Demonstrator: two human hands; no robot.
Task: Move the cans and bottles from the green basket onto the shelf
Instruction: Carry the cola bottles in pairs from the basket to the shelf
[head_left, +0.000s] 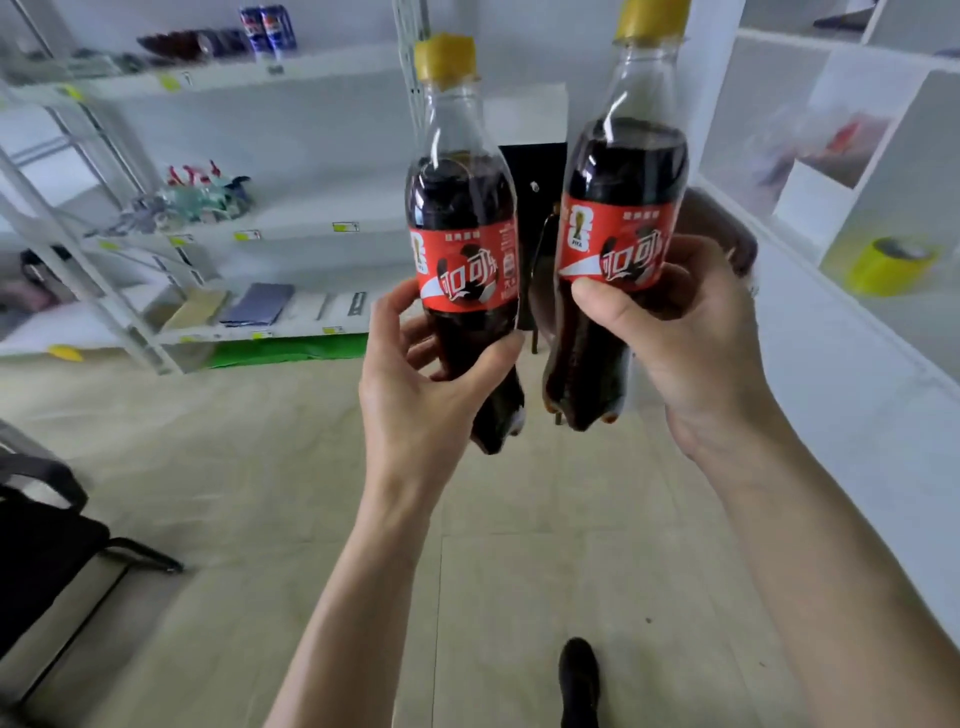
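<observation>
My left hand grips a cola bottle with a red label and yellow cap, held upright at the centre of the view. Beside it, my right hand grips a second cola bottle of the same kind, slightly higher and closer. Both bottles are raised in the air above the floor. A white metal shelf stands at the left back, with two blue cans on its top board. No green basket shows; a green patch lies under the shelf's lowest board.
Spray bottles sit on the middle board and flat packets on the lower one. White cubby shelving with a yellow tape roll lines the right. A black chair stands at the left. A dark shoe shows below.
</observation>
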